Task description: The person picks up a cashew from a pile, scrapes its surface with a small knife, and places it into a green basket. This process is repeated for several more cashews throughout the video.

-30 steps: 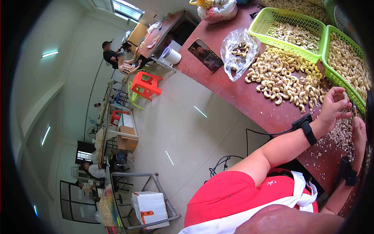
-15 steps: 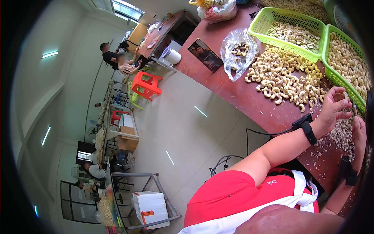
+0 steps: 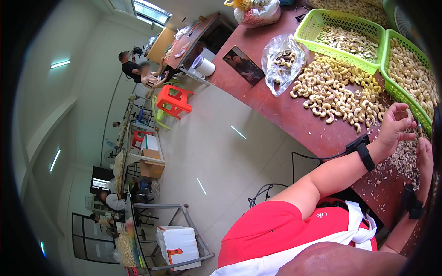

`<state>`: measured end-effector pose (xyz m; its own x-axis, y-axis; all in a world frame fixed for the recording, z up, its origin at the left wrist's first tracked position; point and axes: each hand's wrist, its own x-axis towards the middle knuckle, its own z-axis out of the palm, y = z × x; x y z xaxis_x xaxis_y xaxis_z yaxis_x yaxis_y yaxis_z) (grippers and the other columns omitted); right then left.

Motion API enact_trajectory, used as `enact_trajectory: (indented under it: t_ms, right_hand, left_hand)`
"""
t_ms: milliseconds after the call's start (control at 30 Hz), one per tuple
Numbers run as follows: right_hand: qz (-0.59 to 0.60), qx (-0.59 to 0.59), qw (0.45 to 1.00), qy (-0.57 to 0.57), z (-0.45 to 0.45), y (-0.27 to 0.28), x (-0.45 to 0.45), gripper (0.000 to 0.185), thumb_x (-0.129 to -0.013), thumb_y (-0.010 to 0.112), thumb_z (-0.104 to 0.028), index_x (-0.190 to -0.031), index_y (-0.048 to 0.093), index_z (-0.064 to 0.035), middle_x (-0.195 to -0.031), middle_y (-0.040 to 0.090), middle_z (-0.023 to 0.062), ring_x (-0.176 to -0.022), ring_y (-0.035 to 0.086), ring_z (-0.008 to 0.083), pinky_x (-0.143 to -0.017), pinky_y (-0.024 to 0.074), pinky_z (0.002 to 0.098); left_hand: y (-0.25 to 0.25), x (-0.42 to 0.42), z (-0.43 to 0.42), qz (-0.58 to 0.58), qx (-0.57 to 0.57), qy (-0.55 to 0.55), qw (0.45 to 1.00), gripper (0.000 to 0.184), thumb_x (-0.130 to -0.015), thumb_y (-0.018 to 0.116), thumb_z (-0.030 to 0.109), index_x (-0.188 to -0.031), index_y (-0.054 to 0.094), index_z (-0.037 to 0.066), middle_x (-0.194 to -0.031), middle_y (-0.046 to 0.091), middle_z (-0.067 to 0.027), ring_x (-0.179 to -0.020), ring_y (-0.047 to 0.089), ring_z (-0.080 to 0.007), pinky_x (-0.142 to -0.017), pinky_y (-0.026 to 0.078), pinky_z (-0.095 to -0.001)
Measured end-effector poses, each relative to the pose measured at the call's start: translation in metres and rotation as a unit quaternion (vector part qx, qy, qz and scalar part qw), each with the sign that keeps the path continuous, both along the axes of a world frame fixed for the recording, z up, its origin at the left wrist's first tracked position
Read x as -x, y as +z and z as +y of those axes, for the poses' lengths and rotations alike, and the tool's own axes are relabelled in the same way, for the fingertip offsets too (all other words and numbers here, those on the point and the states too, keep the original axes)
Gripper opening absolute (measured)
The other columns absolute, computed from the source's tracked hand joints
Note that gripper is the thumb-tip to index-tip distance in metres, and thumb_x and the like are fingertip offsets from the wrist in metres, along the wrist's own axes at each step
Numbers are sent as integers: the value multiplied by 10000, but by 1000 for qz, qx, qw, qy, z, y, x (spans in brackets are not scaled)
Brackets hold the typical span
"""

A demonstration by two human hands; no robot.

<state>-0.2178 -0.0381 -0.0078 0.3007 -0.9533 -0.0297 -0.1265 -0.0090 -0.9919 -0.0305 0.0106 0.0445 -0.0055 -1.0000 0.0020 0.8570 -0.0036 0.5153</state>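
Note:
Thumb and fingers of my left hand (image 3: 395,128) pinch a cashew nut (image 3: 409,113) beside the rim of a green basket. Just below it, my right hand (image 3: 424,154) is closed around a small thin knife (image 3: 419,129), whose tip points up near the nut. Whether the blade touches the nut I cannot tell. A pile of cashews (image 3: 338,92) lies on the red table (image 3: 285,117) beyond my left hand. Peel scraps (image 3: 405,161) are scattered under both hands.
Two green baskets, one at the back (image 3: 317,44) and one at the right (image 3: 400,89), hold cashews. A plastic bag (image 3: 283,64) with dark pieces and a phone (image 3: 243,65) lie on the table. A cable (image 3: 304,157) runs from my left wrist strap. People sit farther off.
My hands keep almost the same pose, with the nut and knife still held. In the background, a person in black has raised a dark device.

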Motion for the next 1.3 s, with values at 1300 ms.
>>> enact_trajectory:
  t_ms: [1300]
  right_hand:
    - [32, -2, 997, 72, 35, 66, -37, 362, -779, 516, -291, -522, 494, -38, -443, 390, -40, -415, 329, 42, -384, 271, 215]
  left_hand:
    - [-7, 1, -3, -50, 11, -2, 999, 236, -773, 506, 15, -999, 440, 42, -960, 532, -119, -907, 532, -237, -715, 506, -335]
